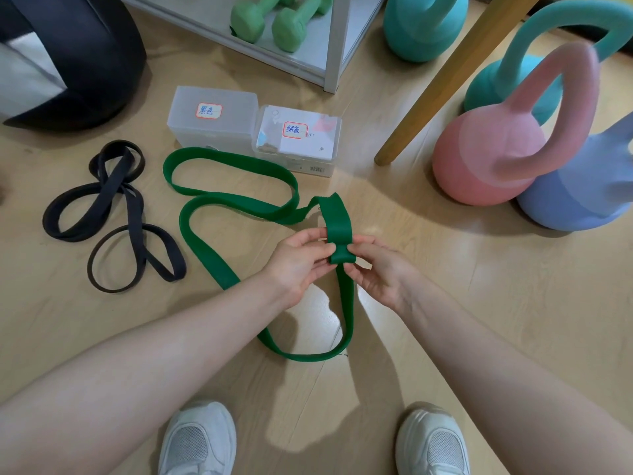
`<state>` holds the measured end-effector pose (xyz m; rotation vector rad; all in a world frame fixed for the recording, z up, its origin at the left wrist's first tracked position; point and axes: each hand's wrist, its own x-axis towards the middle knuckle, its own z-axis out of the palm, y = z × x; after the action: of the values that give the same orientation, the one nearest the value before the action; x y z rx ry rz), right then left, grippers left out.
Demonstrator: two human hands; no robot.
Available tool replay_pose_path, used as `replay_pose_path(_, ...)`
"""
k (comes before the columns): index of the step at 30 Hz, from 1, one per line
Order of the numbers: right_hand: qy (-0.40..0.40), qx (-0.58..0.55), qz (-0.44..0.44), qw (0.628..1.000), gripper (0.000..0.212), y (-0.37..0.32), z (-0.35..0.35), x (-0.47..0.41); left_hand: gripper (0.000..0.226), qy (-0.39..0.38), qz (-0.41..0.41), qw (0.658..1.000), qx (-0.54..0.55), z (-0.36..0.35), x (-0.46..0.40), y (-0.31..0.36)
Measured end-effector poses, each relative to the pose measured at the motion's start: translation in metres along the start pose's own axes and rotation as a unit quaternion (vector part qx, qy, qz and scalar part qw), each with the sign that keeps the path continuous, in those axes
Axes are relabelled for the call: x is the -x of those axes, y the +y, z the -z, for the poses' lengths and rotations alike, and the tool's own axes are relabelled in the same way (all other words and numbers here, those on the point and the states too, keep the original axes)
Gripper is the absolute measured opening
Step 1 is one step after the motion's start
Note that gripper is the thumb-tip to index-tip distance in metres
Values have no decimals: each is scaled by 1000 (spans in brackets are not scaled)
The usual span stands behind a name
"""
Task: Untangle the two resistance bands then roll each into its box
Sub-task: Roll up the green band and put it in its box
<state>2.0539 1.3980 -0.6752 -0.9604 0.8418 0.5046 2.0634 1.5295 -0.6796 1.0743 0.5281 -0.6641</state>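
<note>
A wide green resistance band [205,241] snakes over the wooden floor in loose loops. One folded end of it stands up between my hands. My left hand [298,265] pinches that fold from the left, and my right hand [376,269] pinches it from the right, where a small roll has formed. A thin black band [116,214] lies apart at the left in twisted loops, touching neither hand. Two clear plastic boxes stand side by side beyond the bands: the left box [212,121] and the right box [298,138], each with a handwritten label.
Pink [486,156], blue [582,197] and teal [424,25] kettlebells stand at the right. A wooden leg [445,80] slants down beside them. A metal shelf [329,63] with green dumbbells is behind the boxes. A dark round object [85,56] sits far left. My white shoes [198,440] are below.
</note>
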Motion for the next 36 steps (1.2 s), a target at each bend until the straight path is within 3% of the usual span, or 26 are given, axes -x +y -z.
replay_pose_path(7, 15, -14, 7, 1000, 15, 2, -3, -4, 18, 27, -22, 997, -66, -5, 3, 3)
replay_pose_path(13, -3, -22, -13, 1000, 13, -2, 2, -3, 15, 58, -15, 997, -47, -10, 11, 2)
replay_pose_path(19, -20, -6, -29, 999, 18, -2, 7, -1, 30, 55, -39, 994, -87, -16, 17, -13)
replay_pose_path(26, -21, 28, -62, 997, 14, -1, 9, -1, 27, 70, -19, 994, -87, -11, 15, -12)
replay_pose_path(31, -66, 164, 15, 984, 25, -2, 12, -3, 30, 70, 13, 995, -63, -9, 10, -8)
replay_pose_path(36, -140, 205, 89, 965, 44, -4, 13, 3, 32, 50, 55, 997, -4, -3, 6, -1)
